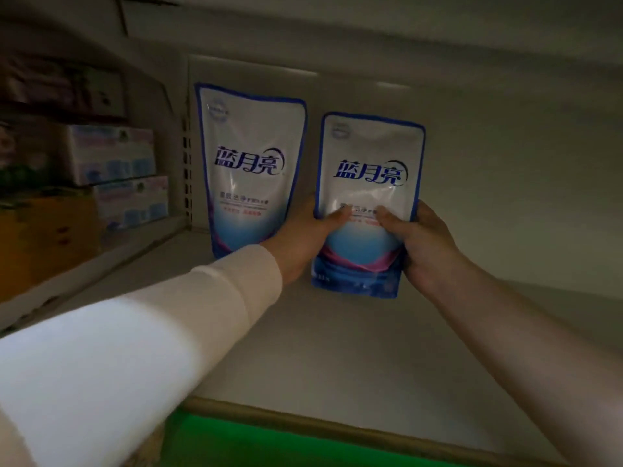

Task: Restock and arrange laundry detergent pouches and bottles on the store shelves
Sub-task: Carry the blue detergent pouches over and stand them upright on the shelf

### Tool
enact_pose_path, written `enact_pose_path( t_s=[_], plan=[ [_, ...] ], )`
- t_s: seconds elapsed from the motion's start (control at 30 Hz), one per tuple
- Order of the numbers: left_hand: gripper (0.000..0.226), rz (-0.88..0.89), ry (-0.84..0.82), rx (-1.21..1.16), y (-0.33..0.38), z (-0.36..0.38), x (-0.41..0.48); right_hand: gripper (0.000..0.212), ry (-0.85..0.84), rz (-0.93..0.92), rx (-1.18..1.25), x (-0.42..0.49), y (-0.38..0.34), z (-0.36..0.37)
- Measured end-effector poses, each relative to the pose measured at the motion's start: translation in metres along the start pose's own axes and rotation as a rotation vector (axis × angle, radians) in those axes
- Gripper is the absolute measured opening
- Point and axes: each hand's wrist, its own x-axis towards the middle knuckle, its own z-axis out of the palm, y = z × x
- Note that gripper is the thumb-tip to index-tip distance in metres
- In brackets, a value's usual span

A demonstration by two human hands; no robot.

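step: i judge this to be the placing step, with one pouch being set upright on the shelf (337,348) next to one already standing there.
left hand: my left hand (303,241) grips the lower left edge of the held pouch (367,197), thumb across the front and fingers hidden behind it.
right hand: my right hand (424,244) grips the lower right edge the same way, thumb pressed on the front.
held pouch: upright, label facing me, between both hands. it sits nearer to me than its neighbour; i cannot tell if its bottom touches the shelf or hangs just above it.
standing pouch: the standing pouch (249,170) is at the back left corner, upright, leaning on or very near the back wall (505,163), just beside the held one.
progress: early, i judge; the shelf to the right shows bare board and no bottles are in view.
next move: push the held pouch back into line with the standing one, settle its base flat, then let go with both hands together.
care: the pouch is soft and liquid-filled, so it may slump or tip forward if released before the base is seated.
beside: stacked boxes (114,156) fill the bay on the left.
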Motion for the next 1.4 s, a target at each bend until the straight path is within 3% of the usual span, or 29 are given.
enact_pose_path(
  t_s=[0.07,0.4,0.67,0.83,1.03,1.1,1.23,1.4],
  plan=[
    [0.027,0.023,0.024,0.006,0.000,-0.003,0.005,0.037,-0.018,-0.032,0.028,0.006,0.004,0.002],
    [0.044,0.063,0.028,0.157,-0.003,-0.019,0.017,0.043,-0.108,-0.080,0.087,0.017,0.012,0.004],
    [0.045,-0.020,-0.039,0.185,0.001,-0.025,0.013,0.044,-0.176,-0.041,0.005,0.013,0.011,-0.002],
    [0.039,-0.040,-0.028,0.206,0.002,-0.028,0.006,0.029,-0.242,0.002,-0.067,0.008,0.011,-0.006],
    [0.037,-0.082,0.003,0.229,0.007,-0.023,0.001,0.030,-0.241,0.055,-0.077,0.005,0.007,-0.004],
    [0.040,-0.119,0.029,0.230,0.008,-0.020,0.000,0.039,-0.224,0.097,-0.064,0.002,0.005,-0.002],
    [0.043,-0.175,0.077,0.258,0.013,-0.011,-0.014,0.081,-0.114,0.198,-0.069,-0.005,-0.001,0.001],
    [0.014,-0.233,0.251,0.246,0.022,0.000,-0.035,0.109,0.028,0.318,-0.118,-0.025,-0.008,0.002]
  ],
)
